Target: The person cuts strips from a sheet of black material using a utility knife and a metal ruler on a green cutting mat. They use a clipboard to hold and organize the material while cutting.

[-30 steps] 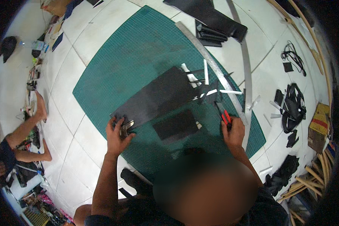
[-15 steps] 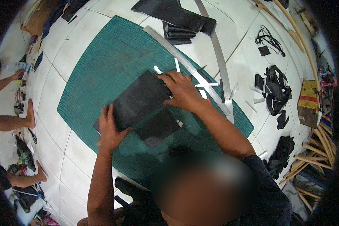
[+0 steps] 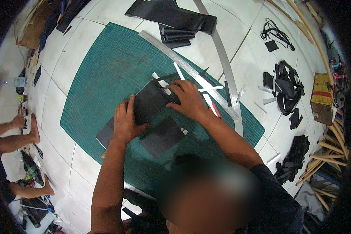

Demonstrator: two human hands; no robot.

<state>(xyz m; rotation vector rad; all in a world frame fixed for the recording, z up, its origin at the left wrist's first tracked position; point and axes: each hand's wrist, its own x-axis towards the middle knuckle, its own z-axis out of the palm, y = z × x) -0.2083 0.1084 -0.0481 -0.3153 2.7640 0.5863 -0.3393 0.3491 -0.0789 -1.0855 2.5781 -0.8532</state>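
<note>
Both hands press flat on a dark sheet [image 3: 148, 105] lying on the green cutting mat [image 3: 101, 78], which rests on the floor. The left hand [image 3: 125, 124] has its fingers spread open near the sheet's lower edge; the right hand [image 3: 188, 99] curls its fingers over the upper corner. A smaller dark piece [image 3: 162, 136] lies just below the fingers, and a long metal ruler [image 3: 191, 72] lies just beyond them. The mat is open to the upper left.

two hands [image 3: 125, 124], two black sheets [image 3: 150, 102] – one mat [image 3: 105, 70]
</note>
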